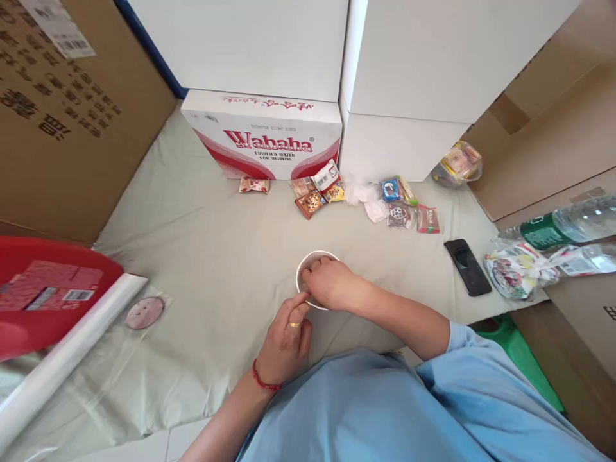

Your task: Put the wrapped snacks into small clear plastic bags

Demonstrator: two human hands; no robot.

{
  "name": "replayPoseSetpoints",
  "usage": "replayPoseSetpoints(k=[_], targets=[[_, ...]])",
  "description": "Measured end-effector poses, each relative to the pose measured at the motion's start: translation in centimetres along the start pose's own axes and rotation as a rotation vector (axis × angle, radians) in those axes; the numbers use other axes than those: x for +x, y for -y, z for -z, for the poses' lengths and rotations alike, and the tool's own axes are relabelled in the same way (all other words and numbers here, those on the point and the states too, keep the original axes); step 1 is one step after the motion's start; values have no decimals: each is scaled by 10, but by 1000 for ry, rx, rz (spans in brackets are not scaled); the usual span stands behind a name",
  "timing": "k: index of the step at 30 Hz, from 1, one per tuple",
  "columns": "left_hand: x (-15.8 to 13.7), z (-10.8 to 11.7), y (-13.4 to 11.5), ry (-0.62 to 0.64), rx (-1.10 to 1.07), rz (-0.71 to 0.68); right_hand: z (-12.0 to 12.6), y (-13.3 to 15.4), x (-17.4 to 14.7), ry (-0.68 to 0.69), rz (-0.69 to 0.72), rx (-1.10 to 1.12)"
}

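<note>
A white paper cup (299, 264), seen from above, stands on the cloth-covered table just in front of me. My left hand (285, 337), with a ring and a red cord bracelet, is at its near left rim. The fingers are curled and hold the edge. Down inside the cup are the fingers of my right hand (332, 283), bent inward. Their tips are partly hidden by the hand and the cup wall, so whatever they grip cannot be made out.
Wrapped snacks (310, 203) lie before the Wahaba carton (269, 138) and white boxes (389, 141). To the right are a phone (466, 267), a plastic bottle (568, 226) and a bagged item (514, 273). A red container (52, 289), white roll (72, 359) and pink disc (144, 312) lie left.
</note>
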State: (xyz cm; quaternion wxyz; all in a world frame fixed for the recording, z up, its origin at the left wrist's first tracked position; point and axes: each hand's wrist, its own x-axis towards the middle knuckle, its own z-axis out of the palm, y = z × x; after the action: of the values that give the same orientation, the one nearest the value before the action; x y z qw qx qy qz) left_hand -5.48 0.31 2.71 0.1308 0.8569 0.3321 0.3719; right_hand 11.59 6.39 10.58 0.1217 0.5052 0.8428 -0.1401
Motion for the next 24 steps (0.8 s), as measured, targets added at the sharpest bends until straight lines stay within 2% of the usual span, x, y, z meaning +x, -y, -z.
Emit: replayPoseSetpoints(k=[4,7,9,12,15,17,19,20,22,24], targets=[[0,1,2,-15,-7,23,-8,-17,-2,-15,61,117],[1,4,4,-44,-23,46,-8,-31,-11,-99,148,361],[2,8,6,-62,-29,63,-8,-39,-21,-192,167,594],[4,12,11,-58,-20,80,-6,-52,-32,-355,111,969],[7,13,16,-18,-11,34,1,-76,-30,-654,8,1216],[9,12,18,-11,-19,-3,7,-104,-21,-929,-116,1165],[10,11,17,-12,-28,-8,14,-142,-7,-1162,-294,937],[10,12,16,-4,-30,-1,16,-162,2,-1233,-398,790],[10,14,14,20,-35,16,16,-200,22,-1286,-605,498],[8,16,12,39,-39,31,10,-225,45,-1203,-775,280]])
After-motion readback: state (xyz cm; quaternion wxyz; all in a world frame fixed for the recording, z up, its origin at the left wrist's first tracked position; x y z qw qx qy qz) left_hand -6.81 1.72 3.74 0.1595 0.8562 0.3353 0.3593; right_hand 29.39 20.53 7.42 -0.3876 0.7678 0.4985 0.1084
